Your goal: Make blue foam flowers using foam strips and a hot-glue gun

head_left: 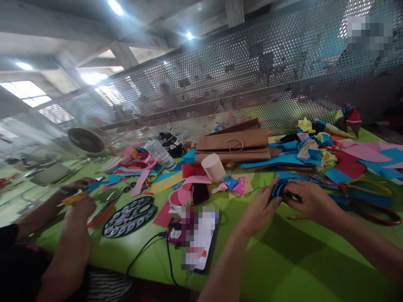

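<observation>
Both my hands are raised over the green table (264, 260) at the right of the head view. Between them is a rolled or folded blue paper piece (278, 187). My left hand (258, 209) grips it from the left, the thumb low on it and the fingers behind. From the other side the bent fingers of my right hand (307, 197) pinch its edge. Exactly how the paper is folded is partly hidden by the fingers. Beyond my hands lie blue paper sheets (267, 159). A thin brown stick-like thing (297, 217) rests below my right hand.
Left, a co-worker's hands (83, 205) hold yellow paper. A phone (204, 241), a cable, a palette (129, 217) and a cream roll (213, 167) stand between us. Brown folded paper (233, 142), red-and-yellow-handled scissors (371, 201) and paper cones (352, 119) lie around. Behind rises a perforated screen (220, 84).
</observation>
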Demonstrator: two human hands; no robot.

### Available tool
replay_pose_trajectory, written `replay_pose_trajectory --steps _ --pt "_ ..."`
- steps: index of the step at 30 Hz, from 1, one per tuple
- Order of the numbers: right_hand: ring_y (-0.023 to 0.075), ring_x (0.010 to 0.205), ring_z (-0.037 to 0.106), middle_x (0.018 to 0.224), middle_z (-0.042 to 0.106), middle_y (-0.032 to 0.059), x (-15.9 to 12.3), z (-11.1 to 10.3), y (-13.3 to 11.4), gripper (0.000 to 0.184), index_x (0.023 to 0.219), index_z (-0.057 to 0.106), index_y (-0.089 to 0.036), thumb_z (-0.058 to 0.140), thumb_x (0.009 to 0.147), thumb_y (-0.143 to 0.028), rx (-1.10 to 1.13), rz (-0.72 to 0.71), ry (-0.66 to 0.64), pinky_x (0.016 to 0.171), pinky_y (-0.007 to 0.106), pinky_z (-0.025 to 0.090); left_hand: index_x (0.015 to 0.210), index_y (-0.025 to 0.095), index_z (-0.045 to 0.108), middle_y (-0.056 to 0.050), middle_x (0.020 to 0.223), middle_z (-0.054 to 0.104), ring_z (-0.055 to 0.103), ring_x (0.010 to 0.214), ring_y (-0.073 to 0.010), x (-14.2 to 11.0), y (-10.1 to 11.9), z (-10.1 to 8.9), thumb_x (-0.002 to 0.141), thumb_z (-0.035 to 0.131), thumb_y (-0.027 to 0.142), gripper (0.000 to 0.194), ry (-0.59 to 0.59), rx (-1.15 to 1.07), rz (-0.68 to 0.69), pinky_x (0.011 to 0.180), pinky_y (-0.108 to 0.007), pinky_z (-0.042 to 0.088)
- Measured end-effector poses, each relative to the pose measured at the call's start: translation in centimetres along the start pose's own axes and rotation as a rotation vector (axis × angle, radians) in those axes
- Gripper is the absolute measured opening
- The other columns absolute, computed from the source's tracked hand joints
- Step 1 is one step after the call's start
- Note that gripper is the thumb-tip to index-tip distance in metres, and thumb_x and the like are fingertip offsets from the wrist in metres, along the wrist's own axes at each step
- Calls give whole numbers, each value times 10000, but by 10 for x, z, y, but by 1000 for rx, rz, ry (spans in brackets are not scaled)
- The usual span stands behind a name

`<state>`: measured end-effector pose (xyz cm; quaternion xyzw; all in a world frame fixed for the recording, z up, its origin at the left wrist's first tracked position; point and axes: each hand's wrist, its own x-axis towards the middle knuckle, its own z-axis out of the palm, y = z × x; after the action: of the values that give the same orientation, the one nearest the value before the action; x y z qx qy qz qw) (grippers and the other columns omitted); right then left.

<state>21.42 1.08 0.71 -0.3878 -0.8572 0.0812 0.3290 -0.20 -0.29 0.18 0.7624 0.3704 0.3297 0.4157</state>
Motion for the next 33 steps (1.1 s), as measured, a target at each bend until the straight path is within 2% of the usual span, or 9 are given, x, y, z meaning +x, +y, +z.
replay_pose_trajectory --steps 8,12,17,24,29,33 --pt "207 788 730 878 778 47 1 -6 1 201 917 774 -240 586 985 -235 34 -72 -61 686 287 511 1663 286 300 -129 1438 614 533 1380 -296 -1 2 0 1069 424 485 638 3 -11 -21 1262 -509 327" --pt "227 831 747 966 800 65 0 -4 3 157 994 801 -251 653 942 -235 19 -83 -50 715 303 538 1664 294 297 -124 1465 598 515 1404 -298 -2 3 -1 1065 434 488 644 6 -31 -40 1270 -508 314" --pt "233 857 774 960 817 56 2 -2 5 174 958 822 -266 655 944 -217 66 -73 -55 720 301 564 1663 310 291 -104 1510 577 470 1457 -295 -3 6 -3 1061 446 486 646 -10 -64 -54 1286 -504 282" --pt "238 908 784 987 825 61 2 -4 8 173 951 825 -258 652 959 -242 157 -41 -89 777 318 590 1633 316 368 -62 1572 554 457 1488 -271 -7 9 -5 1073 406 482 586 25 -202 -72 1303 -491 264" --pt "240 915 776 979 815 64 1 -1 11 164 939 816 -248 653 957 -231 157 -28 -100 803 329 587 1602 310 433 -38 1653 462 404 1532 -254 -6 8 -5 1080 395 479 550 27 -245 -61 1320 -457 237" --pt "233 894 772 965 811 61 1 -2 10 162 919 811 -246 656 962 -262 154 -19 -113 792 321 579 1598 299 444 -54 1613 514 448 1503 -261 -6 7 -5 1072 425 486 558 25 -259 -78 1310 -458 266"
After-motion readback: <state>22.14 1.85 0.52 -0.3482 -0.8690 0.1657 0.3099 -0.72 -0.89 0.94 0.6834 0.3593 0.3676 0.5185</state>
